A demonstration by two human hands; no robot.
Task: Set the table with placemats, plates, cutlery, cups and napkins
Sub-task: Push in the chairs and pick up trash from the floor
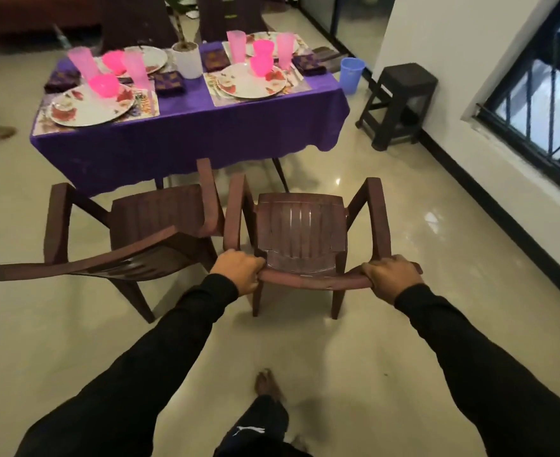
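Note:
A brown plastic armchair (300, 232) stands on the floor facing the table. My left hand (239, 270) grips the left end of its backrest and my right hand (392, 275) grips the right end. The table (186, 133) ahead wears a purple cloth and carries floral placemats (146, 107), floral plates (252, 82), pink tumblers (135, 69), pink bowls (103, 84) and dark folded napkins (169, 82). Cutlery is hard to make out.
A second brown armchair (133, 225) stands just left, its armrest close to the one I hold. A white plant pot (188, 59) sits mid-table. A blue bucket (351, 75) and a dark stool (399, 103) stand right of the table by the wall. My bare foot (267, 384) is below.

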